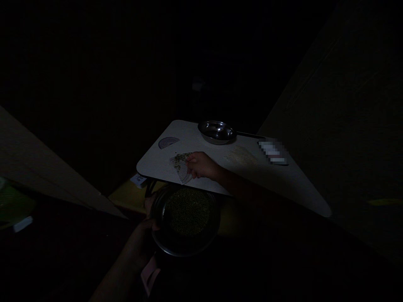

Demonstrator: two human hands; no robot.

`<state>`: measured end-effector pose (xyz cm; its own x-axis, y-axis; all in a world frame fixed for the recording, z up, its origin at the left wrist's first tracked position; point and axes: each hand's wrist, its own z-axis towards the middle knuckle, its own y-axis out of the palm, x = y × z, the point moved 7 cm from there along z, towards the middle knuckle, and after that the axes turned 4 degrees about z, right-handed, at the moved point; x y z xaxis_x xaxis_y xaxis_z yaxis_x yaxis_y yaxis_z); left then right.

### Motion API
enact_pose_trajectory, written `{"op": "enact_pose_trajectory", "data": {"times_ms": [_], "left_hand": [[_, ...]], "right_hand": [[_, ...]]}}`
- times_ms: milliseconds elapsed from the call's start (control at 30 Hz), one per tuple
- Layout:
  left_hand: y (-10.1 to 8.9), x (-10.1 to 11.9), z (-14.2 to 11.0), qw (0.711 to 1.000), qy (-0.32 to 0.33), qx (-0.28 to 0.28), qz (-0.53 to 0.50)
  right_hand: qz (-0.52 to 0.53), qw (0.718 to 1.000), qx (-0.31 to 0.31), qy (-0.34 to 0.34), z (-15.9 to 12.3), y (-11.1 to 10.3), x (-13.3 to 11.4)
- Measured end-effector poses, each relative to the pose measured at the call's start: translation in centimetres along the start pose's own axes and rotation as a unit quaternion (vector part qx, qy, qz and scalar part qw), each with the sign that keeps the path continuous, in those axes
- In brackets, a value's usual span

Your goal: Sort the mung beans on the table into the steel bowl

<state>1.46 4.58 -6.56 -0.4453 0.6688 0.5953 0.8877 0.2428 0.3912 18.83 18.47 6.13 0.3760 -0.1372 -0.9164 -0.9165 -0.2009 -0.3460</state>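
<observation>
The right hand (201, 165) rests low over the white bench (149, 161), its fingers bent inward and close together among scattered green grains (180, 157); we cannot tell whether any grain is pinched between them. Beneath these grains lies a fan-shaped print (186, 174). The left hand (147, 228) is closed on the side of the lower bowl (176, 253), thumb over the rim, the remaining fingers mostly lost in shadow. We see more green grains massed inside this bowl, just below the bench's near edge — a position that, we judge, keeps its mouth within easy reach of the right hand, while the left grip steadies it. The upper bowl (217, 133) stands upright near the far edge, probably set back to leave working room. Farther toward the right, we note a pale speckled patch (241, 156), whether print or loose matter we cannot tell, and then a flat, dark-edged object (273, 152), blurred.

We count two hands, two metal bowls, two fan-shaped prints — the second (169, 142) lying farther left — one pale patch and one flat object. The grains are too small and dim to count.
</observation>
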Motion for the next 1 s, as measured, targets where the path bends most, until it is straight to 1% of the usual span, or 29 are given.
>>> {"op": "enact_pose_trajectory", "data": {"times_ms": [67,133,200,267,333,400,500,600,700,767,800,867,1000], "left_hand": [[0.1,0.3,-0.2,0.999,0.013,0.002,0.038],[0.3,0.6,-0.4,0.999,0.025,0.000,0.048],[0.6,0.7,-0.7,0.999,0.029,-0.001,0.042],[0.5,0.8,-0.8,0.999,0.027,0.005,0.037],[0.3,0.7,-0.8,0.999,0.022,0.015,0.040],[0.1,0.7,-0.7,0.998,0.017,0.021,0.048],[0.1,0.7,-0.6,0.998,0.018,0.012,0.055],[0.3,0.8,-0.7,0.998,0.024,0.003,0.054],[0.4,0.7,-0.8,0.998,0.021,0.013,0.053],[0.5,0.7,-0.9,0.999,0.022,0.015,0.046],[0.5,0.7,-0.9,0.999,0.023,0.012,0.044],[0.7,0.8,-0.8,0.999,0.029,-0.002,0.042],[0.2,0.6,-0.3,0.999,0.029,-0.008,0.042]], "right_hand": [[-0.005,0.999,-0.036,-0.010,0.4,2.1,-0.5],[-0.010,0.998,-0.054,-0.020,0.9,3.5,-0.9],[-0.022,0.998,-0.049,-0.021,1.5,4.0,-1.0],[-0.036,0.999,-0.033,-0.015,2.2,3.8,-0.9],[-0.043,0.999,-0.014,-0.009,2.8,3.0,-0.6],[-0.047,0.999,0.012,0.002,3.1,1.5,-0.1],[-0.050,0.997,0.052,0.023,3.1,-1.0,1.1],[-0.051,0.995,0.076,0.031,2.7,-3.2,2.2],[-0.042,0.994,0.092,0.042,2.1,-4.7,3.0],[-0.013,0.994,0.102,0.042,1.9,-5.1,3.1],[0.003,0.994,0.103,0.038,1.9,-5.1,3.0],[0.026,0.995,0.091,0.026,2.1,-4.2,2.4],[0.029,0.999,0.039,0.008,3.3,-0.7,1.1]]}}
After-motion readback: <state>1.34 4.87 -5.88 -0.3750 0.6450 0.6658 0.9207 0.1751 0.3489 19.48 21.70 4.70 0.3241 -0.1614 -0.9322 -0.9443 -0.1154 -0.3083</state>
